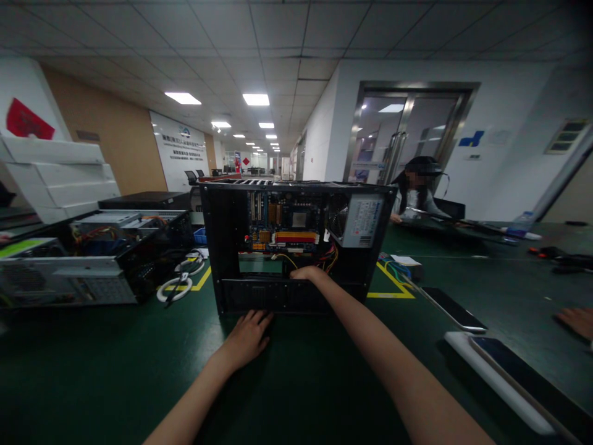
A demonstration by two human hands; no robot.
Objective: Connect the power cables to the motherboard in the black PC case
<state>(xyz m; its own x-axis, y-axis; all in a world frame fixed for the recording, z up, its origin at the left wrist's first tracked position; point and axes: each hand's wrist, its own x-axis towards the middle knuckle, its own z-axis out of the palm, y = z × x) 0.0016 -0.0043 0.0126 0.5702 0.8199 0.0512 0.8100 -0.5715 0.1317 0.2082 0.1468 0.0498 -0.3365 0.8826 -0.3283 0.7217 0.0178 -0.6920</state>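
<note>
An open black computer case (259,296) stands upright on the green table in front of me. Inside it I see the motherboard (285,213), a red and yellow memory slot area (296,238), a silver power supply (364,219) and loose coloured wires (331,259). My right hand (308,273) reaches over the case's lower panel into the bay near those wires. Its fingers are mostly hidden, so any hold cannot be made out. My left hand (250,337) lies on the table with fingers spread, the fingertips at the case's bottom edge and nothing held.
Another opened computer case (92,278) lies to the left, beside a coiled white cable (175,289). Phones (454,308) and a white slab (498,380) lie on the right. Across the table sits a person in a dark cap (422,165); another person's hand (577,321) rests at the right edge.
</note>
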